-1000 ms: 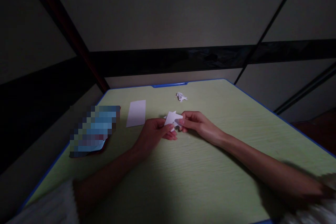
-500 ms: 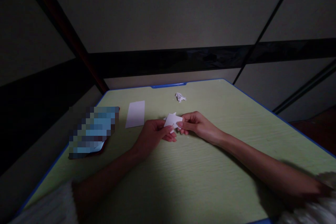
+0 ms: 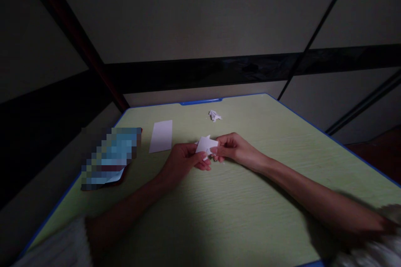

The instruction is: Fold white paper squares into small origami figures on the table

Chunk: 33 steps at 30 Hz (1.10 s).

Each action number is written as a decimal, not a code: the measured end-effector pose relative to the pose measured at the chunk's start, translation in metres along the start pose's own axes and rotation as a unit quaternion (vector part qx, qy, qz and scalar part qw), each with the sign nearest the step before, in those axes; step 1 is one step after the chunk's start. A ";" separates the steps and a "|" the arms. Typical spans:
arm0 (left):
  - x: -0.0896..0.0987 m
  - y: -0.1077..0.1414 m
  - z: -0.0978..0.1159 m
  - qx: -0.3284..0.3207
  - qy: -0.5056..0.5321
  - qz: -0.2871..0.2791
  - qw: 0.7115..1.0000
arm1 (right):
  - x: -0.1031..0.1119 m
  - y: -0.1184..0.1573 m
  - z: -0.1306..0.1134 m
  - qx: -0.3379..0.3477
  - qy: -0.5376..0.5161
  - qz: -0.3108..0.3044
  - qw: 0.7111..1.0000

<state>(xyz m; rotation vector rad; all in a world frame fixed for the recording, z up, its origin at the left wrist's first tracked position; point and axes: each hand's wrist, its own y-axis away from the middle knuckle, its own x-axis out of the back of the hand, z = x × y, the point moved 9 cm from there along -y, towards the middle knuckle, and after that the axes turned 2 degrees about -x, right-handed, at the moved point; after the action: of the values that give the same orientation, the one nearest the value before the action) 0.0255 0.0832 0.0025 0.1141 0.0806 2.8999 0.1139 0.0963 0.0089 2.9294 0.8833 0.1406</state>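
A small piece of folded white paper [image 3: 206,144] is held between my two hands, above the middle of the table. My left hand [image 3: 184,159] pinches its left and lower side, thumb on top and fingers beneath. On its right corner my right hand [image 3: 232,147] is closed, also with the thumb on top. Pointed flaps stick out at the paper's upper edge; its underside is hidden. Beyond the hands sits a small folded paper frog [image 3: 214,116]. A flat white sheet of paper [image 3: 161,136] lies to the left of them.
The light green table [image 3: 250,200] has a blue edge and a blue handle [image 3: 201,102] at the back. At the left lies a phone-like device [image 3: 117,154] with a blurred screen in a dark red case. A panelled wall [image 3: 200,16] rises behind the table.
Almost nothing differs. Both hands keep their hold on the folded paper, with only a very slight shift of fingers and of the view.
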 end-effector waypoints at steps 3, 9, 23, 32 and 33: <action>0.000 0.000 0.000 0.003 -0.002 0.000 1.000 | 0.001 -0.001 0.001 0.000 0.002 0.001 1.000; -0.001 0.000 -0.001 -0.005 0.004 -0.015 1.000 | 0.001 0.000 0.001 -0.002 0.010 0.010 1.000; -0.003 -0.004 -0.009 0.007 0.082 -0.044 0.996 | -0.001 0.001 -0.002 0.041 0.048 0.015 0.998; -0.002 -0.001 -0.001 -0.009 -0.001 -0.015 1.000 | -0.004 0.002 -0.004 0.056 0.064 0.008 0.996; -0.002 -0.001 0.000 -0.013 -0.005 -0.014 1.000 | -0.005 0.002 -0.005 0.058 0.063 0.006 0.996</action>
<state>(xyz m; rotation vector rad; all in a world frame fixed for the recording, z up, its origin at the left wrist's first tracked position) 0.0273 0.0839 0.0020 0.1219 0.0418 2.8712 0.1104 0.0927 0.0135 3.0625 0.9212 0.2879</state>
